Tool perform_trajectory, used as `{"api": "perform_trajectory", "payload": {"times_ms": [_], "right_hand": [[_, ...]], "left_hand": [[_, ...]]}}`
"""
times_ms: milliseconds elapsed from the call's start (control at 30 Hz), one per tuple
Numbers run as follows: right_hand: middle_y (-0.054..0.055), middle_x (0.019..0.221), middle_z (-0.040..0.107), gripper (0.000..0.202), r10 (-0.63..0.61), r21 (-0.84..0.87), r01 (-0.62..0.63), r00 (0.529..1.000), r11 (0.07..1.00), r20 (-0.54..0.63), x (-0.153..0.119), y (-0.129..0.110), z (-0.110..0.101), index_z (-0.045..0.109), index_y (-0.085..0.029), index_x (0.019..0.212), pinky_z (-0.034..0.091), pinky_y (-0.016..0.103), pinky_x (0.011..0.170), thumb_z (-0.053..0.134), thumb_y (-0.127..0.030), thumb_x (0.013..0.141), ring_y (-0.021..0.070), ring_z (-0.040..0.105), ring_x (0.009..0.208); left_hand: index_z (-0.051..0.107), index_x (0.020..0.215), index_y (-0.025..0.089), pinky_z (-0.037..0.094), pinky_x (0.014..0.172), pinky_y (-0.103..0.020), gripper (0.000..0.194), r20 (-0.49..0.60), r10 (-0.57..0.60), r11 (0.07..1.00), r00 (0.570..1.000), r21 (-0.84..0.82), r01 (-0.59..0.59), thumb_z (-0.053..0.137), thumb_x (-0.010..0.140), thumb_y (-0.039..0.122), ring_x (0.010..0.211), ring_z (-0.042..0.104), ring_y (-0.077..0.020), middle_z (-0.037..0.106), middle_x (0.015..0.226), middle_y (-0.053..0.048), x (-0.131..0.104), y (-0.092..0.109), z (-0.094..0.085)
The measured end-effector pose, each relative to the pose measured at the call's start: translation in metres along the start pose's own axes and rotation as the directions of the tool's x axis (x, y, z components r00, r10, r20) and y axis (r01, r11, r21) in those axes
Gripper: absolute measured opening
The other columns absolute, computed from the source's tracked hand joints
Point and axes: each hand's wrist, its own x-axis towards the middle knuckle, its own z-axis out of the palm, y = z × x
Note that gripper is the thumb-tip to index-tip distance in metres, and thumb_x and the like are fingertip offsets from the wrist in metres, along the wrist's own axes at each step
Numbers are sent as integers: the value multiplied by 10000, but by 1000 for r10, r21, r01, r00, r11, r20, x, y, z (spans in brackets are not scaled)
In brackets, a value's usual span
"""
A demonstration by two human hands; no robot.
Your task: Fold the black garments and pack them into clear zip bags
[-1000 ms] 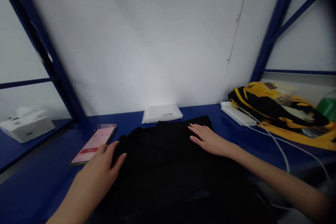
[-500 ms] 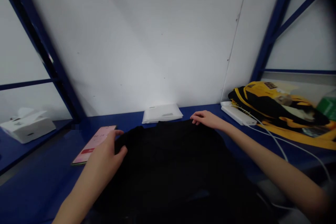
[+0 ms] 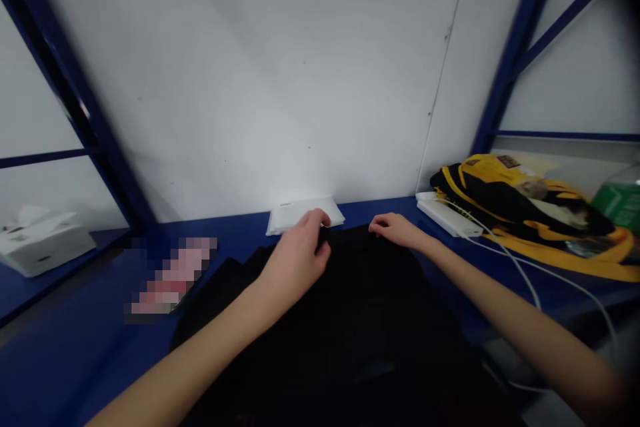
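Observation:
A black garment (image 3: 350,307) lies spread over the front middle of the blue table and runs down to the bottom of the view. Its dark folds are hard to make out. My left hand (image 3: 295,257) is at its far edge, left of the middle, with a bit of black cloth between thumb and forefinger. At the far right corner of the cloth, my right hand (image 3: 397,230) pinches the edge with curled fingers. Behind my left hand, a stack of flat white packets (image 3: 300,213) lies against the wall, partly covered by that hand.
At left lies a phone (image 3: 175,277), blurred by blocks, with a white tissue box (image 3: 47,240) beyond it. A white power bank (image 3: 447,215) with cables sits at right beside a black and yellow bag (image 3: 520,207). A green-labelled bottle (image 3: 620,203) stands at the far right.
My left hand has moved right from the garment's left side to its far edge and closed on the cloth. My right hand stays at the far right corner.

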Motion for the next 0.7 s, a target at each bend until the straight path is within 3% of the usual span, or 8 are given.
{"api": "perform_trajectory", "payload": {"times_ms": [67,167,267,367,433,500,567,700], "right_hand": [[21,709,637,216,-3,-45,4,1000,999,12,-1,1,1,617,-184,720,366,241,588,443,-307,756,150,558,653],[31,727,635,225,4,-112,2,999,994,52,-5,0,-3,610,-187,744,354,250,570,444,-337,766,160,550,647],[43,766,635,235,23,-143,-7,993,990,113,-9,-2,-9,595,-189,775,358,253,580,440,-365,784,167,549,668],[58,824,633,244,59,-150,-35,986,988,155,-11,-2,-12,574,-186,812,371,252,604,440,-389,792,172,553,711],[67,837,630,260,87,-162,-59,982,985,166,-11,-1,-12,562,-180,807,375,251,605,439,-409,793,176,555,722],[67,821,628,282,100,-176,-69,979,982,176,-11,0,-13,559,-179,787,374,252,600,434,-432,794,178,556,719],[62,788,626,313,101,-191,-62,974,980,201,-12,-1,-15,563,-182,751,368,254,585,420,-457,797,178,555,697],[52,731,616,358,90,-200,-41,965,979,245,-15,-4,-17,555,-184,672,350,258,555,405,-485,795,172,543,649]], "left_hand": [[481,975,199,433,647,-279,206,237,54,988,970,-151,-18,467,780,263,727,561,-154,592,851,-26,1,3,4],[510,1007,209,448,644,-250,287,507,152,930,848,-364,51,449,806,404,733,575,-140,616,845,-17,1,-3,2],[525,1013,217,441,684,-253,318,437,67,943,897,-321,86,381,830,433,778,579,-146,624,901,-27,4,-20,-9],[552,923,196,425,687,-281,315,221,-163,986,962,2,166,391,803,439,776,581,-179,631,894,-54,7,-44,-23],[557,834,174,426,622,-288,354,223,-357,929,907,182,321,403,770,485,696,586,-195,639,813,-73,7,-57,-30],[549,750,162,421,526,-276,436,419,-476,879,773,210,427,377,752,562,558,562,-173,627,705,-66,4,-64,-33],[537,679,160,411,460,-258,509,612,-444,877,654,146,458,343,738,628,462,514,-137,604,636,-48,1,-65,-32],[501,643,168,398,416,-242,509,651,-383,893,655,80,442,375,706,658,413,481,-110,587,605,-31,-2,-60,-17]]}}
